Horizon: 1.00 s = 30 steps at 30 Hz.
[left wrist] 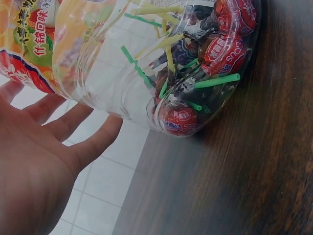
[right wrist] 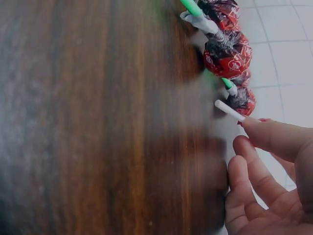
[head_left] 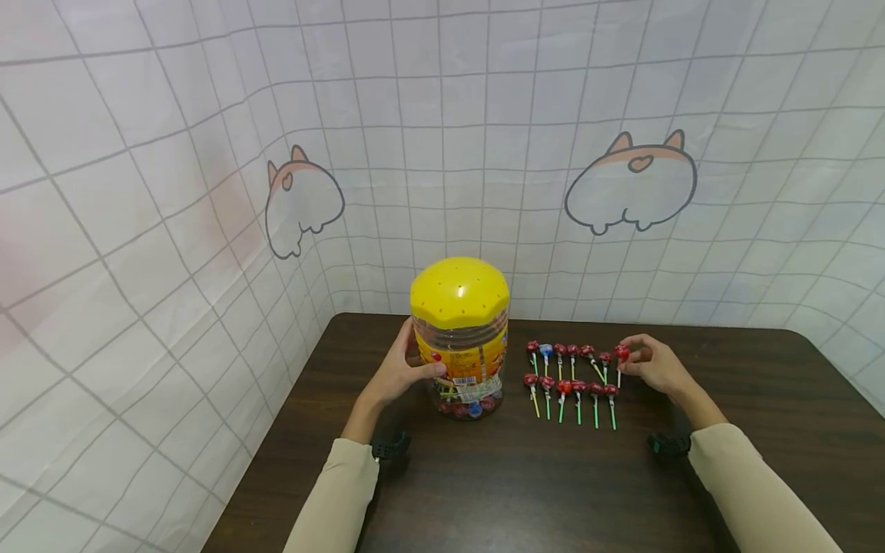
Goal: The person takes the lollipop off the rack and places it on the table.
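A large clear jar (head_left: 459, 369) with a yellow domed lid (head_left: 459, 292) stands upright on the table. Lollipops with green and yellow sticks (left wrist: 215, 82) show through its lower wall. My left hand (head_left: 408, 367) holds the jar from the left side, thumb across the front and fingers reaching behind. In the right wrist view, my right hand (right wrist: 274, 181) pinches a lollipop by its white stick (right wrist: 229, 110); its red wrapped head (head_left: 622, 352) shows in the head view at the right end of the back row. Other lollipops (head_left: 578, 386) lie in two rows between the hands.
The dark wooden table (head_left: 512, 491) extends toward me and to the right. Behind it and on both sides hangs a white grid-patterned curtain (head_left: 470, 153) with dog drawings. One lollipop in the back row has a blue wrapper (head_left: 546, 350) among the red ones.
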{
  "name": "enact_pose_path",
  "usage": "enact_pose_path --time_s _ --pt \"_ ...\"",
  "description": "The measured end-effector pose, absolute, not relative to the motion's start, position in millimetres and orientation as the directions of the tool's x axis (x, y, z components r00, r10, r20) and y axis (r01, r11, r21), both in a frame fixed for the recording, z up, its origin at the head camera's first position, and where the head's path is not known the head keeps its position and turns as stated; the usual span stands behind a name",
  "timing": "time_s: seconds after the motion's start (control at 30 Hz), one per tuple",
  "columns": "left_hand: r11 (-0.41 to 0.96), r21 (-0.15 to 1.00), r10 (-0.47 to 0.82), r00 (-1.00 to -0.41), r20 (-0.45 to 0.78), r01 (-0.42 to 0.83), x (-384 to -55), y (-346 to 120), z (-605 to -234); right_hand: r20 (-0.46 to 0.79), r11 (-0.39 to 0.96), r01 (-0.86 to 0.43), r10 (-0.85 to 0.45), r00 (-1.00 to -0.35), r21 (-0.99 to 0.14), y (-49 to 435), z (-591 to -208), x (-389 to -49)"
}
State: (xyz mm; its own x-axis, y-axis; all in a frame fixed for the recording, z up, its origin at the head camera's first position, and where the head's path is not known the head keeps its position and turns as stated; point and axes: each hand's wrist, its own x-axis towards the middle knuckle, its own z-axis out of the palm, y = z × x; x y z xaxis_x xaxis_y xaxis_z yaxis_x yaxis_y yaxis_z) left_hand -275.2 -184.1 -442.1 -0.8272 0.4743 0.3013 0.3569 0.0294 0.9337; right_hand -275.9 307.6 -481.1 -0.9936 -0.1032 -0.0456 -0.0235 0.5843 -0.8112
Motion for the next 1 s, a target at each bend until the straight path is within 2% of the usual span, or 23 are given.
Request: enact_pose_path --time_s 0.33,1.0 --pt "0.017 0.934 0.480 -0.823 0.304 0.356 -275.9 -184.6 -443.8 -0.029 0.673 -0.041 -0.093 -0.995 -0.738 306.2 -481.5 -276.5" --pt "0.039 0.931 0.467 -0.830 0.304 0.363 -275.3 -185.0 -442.6 -0.121 0.669 0.018 -0.108 -0.987 -0.743 301.9 -477.1 -274.2"
